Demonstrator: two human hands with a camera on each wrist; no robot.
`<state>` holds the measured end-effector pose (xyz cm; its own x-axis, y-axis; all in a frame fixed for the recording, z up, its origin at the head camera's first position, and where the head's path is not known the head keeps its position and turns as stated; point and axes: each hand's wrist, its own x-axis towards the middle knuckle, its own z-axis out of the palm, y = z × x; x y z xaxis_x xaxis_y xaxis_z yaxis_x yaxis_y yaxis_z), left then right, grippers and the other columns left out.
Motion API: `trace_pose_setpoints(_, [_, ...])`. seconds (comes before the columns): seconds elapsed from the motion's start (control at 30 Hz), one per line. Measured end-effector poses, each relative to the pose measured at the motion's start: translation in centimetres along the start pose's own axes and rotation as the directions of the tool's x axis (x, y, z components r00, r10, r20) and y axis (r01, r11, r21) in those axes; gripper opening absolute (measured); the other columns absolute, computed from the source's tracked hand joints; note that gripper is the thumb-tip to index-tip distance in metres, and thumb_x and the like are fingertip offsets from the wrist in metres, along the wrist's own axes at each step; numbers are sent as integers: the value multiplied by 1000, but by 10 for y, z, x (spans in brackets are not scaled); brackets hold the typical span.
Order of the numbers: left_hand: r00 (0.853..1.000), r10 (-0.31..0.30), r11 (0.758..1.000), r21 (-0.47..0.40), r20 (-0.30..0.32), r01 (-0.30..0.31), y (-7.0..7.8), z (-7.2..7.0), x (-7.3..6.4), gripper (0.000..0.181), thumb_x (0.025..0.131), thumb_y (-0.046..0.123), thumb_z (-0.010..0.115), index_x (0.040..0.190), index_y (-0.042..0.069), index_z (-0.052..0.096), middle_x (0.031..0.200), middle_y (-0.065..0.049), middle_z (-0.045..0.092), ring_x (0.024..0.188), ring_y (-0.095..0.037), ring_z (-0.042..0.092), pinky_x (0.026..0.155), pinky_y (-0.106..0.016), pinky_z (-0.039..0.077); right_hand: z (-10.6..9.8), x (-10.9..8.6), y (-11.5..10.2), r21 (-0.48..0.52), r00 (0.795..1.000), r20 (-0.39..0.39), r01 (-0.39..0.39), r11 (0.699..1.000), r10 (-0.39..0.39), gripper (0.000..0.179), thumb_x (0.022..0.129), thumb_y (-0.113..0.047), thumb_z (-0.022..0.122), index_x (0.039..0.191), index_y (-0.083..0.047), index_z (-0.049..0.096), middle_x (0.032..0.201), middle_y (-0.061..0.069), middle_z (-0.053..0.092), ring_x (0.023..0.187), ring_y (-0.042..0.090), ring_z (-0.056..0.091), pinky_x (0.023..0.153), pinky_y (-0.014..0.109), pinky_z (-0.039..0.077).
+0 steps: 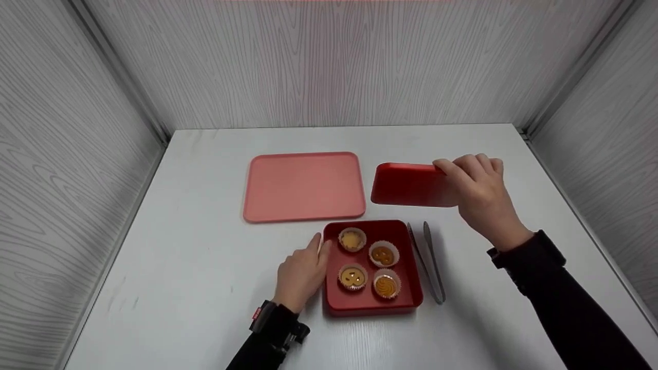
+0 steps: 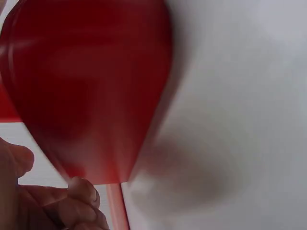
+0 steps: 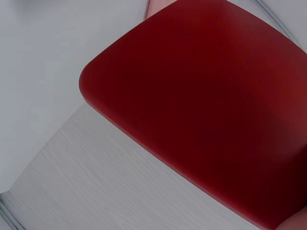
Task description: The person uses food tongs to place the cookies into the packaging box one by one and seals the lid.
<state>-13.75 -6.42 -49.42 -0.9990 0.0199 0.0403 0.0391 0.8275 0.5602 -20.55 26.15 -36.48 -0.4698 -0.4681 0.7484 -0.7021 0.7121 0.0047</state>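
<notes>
A red square box [image 1: 370,307] sits on the table with several small tarts [image 1: 352,277] in white paper cups inside it. My left hand [image 1: 302,272] rests against the box's left wall; in the left wrist view its fingertips [image 2: 81,191] touch the wall's outer face [image 2: 96,96]. Beyond the box and to its right, my right hand [image 1: 483,198] holds a red lid [image 1: 411,185] by its right end, tilted up off the table. The lid [image 3: 196,96] fills much of the right wrist view, where only a bit of that hand shows at the lower right corner.
Behind the box and to the left lies a flat pink tray [image 1: 303,187]. Metal tongs [image 1: 434,267] lie close along the box's right side. Pale wood-grained panels [image 1: 329,67] enclose the white table [image 1: 180,246] at the back and both sides.
</notes>
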Motion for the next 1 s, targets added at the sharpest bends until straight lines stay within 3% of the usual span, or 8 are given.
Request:
trace_pose_setpoints(0.1, [992, 95, 995, -1, -80, -95, 2, -9, 2, 55, 109, 44, 40, 146, 7, 56, 114, -20, 73, 94, -39, 72, 71, -53, 57, -2, 4, -6, 38, 1000, 9, 5, 999, -6, 49, 87, 23, 61, 125, -6, 67, 96, 16, 61, 83, 34, 51, 71, 46, 26])
trace_pose_setpoints(0.23, [949, 244, 967, -20, -198, -252, 8, -19, 5, 50, 110, 37, 44, 147, 5, 54, 117, -12, 69, 104, -29, 67, 77, -45, 58, -3, 9, -14, 84, 1000, 25, 5, 996, -7, 36, 93, 9, 64, 126, -6, 67, 96, 16, 62, 84, 32, 52, 70, 41, 26])
trace_pose_setpoints(0.3, [930, 292, 948, -60, -224, -312, 12, -23, 7, 51, 110, 36, 44, 151, 6, 50, 125, -11, 64, 114, -25, 61, 85, -42, 57, -2, 10, -17, 113, 1000, 29, 3, 994, -6, 35, 95, 7, 64, 126, -6, 68, 95, 15, 62, 84, 32, 52, 71, 40, 27])
trace_pose_setpoints(0.4, [918, 335, 918, -146, -212, -369, 19, -28, 9, 55, 110, 38, 44, 157, 8, 41, 140, -11, 55, 130, -24, 52, 100, -42, 51, -1, 11, -22, 154, 999, 37, 3, 988, -9, 34, 95, 7, 63, 127, -6, 69, 94, 15, 62, 84, 31, 52, 72, 39, 31])
trace_pose_setpoints(0.53, [918, 376, 875, -276, -128, -397, 27, -30, 9, 63, 110, 42, 42, 163, 12, 28, 154, -9, 44, 141, -22, 45, 111, -43, 43, -1, 12, -27, 196, 996, 86, 3, 981, -21, 35, 96, 6, 63, 129, -5, 68, 95, 14, 62, 84, 29, 51, 73, 36, 34])
trace_pose_setpoints(0.63, [908, 409, 836, -363, -86, -411, 31, -29, 7, 65, 110, 42, 41, 164, 14, 22, 159, -7, 40, 144, -19, 43, 114, -42, 39, 1, 11, -30, 236, 990, 137, -3, 972, -30, 35, 97, 5, 62, 131, -4, 67, 97, 13, 62, 85, 27, 51, 73, 33, 35])
trace_pose_setpoints(0.87, [884, 450, 716, -539, -128, -443, 34, -27, 5, 59, 110, 28, 47, 163, 10, 26, 154, -7, 48, 136, -15, 52, 109, -37, 45, 5, 7, -33, 314, 977, 215, -56, 948, -14, 37, 97, 7, 60, 132, -5, 67, 100, 11, 62, 90, 21, 50, 70, 28, 39])
trace_pose_setpoints(1.0, [894, 436, 659, -641, -101, -393, 35, -29, 3, 52, 109, 24, 52, 157, 7, 39, 140, -8, 60, 123, -16, 62, 97, -35, 54, 7, 5, -33, 351, 968, 250, -97, 932, 6, 37, 99, 5, 60, 133, -6, 67, 102, 9, 62, 92, 17, 49, 71, 25, 41])
